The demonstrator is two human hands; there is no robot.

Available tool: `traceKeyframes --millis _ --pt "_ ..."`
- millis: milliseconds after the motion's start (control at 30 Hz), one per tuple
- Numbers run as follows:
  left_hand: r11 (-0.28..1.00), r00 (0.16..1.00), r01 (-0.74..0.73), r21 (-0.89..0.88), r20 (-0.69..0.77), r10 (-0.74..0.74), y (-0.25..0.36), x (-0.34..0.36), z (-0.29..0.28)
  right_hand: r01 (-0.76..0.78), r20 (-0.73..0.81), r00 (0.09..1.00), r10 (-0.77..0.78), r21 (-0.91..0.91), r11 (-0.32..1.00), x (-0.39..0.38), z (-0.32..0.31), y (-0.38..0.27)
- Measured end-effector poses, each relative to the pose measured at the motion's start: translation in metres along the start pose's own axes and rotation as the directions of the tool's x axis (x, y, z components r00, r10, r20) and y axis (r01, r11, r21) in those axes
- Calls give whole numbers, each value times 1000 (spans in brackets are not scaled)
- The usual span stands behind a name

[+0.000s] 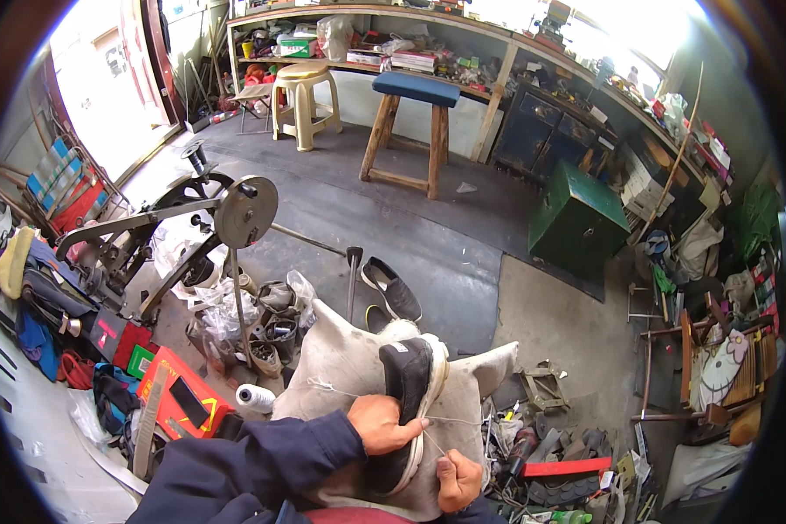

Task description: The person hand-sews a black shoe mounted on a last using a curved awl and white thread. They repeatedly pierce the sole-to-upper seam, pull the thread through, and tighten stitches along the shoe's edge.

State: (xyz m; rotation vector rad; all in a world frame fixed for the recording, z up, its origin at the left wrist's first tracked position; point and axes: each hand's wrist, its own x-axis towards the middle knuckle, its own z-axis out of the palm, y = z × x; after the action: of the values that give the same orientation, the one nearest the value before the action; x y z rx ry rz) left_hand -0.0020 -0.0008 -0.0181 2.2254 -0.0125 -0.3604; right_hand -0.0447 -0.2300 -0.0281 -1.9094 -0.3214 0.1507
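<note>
"What are you seeing of the pose?"

"The left hand is reaching in from the lower left of the frame, its back facing up, lying over the shoe. Its fingertips are meeting at the sole's edge; I can't tell whether they're pinching thread or pressing the shoe. The right hand is curling closed at lower centre, thumb on top, clamping the thread."

"And the shoe?"

"It's lying at lower centre, on a pale cloth. Its black upper is facing left, its off-white sole is showing along the right."
</note>
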Motion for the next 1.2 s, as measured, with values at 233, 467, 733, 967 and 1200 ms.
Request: traceKeyframes --millis 233,467,733,967,1200 --pt "996 994 93 14 52 -93 5 1 -8 41 -34 999 -39 67 997 2 2 2" --pt "996 999 -39 78 8 38 8 -6 -23 89 13 996 -89 -289 953 35 0 -29" --pt "909 954 -149 -388 -297 29 -15 -33 -55 107 36 994 -101 -360 927 54 13 -36" --pt "640 881 -275 -718 -454 -130 -47 -23 -71 22 -8 1000 -27 -379 925 52 16 -29" --pt "55 938 -337 -940 -341 -67 -27 -30 -81 14 -10 1000 -19 -322 947 52 14 -28"
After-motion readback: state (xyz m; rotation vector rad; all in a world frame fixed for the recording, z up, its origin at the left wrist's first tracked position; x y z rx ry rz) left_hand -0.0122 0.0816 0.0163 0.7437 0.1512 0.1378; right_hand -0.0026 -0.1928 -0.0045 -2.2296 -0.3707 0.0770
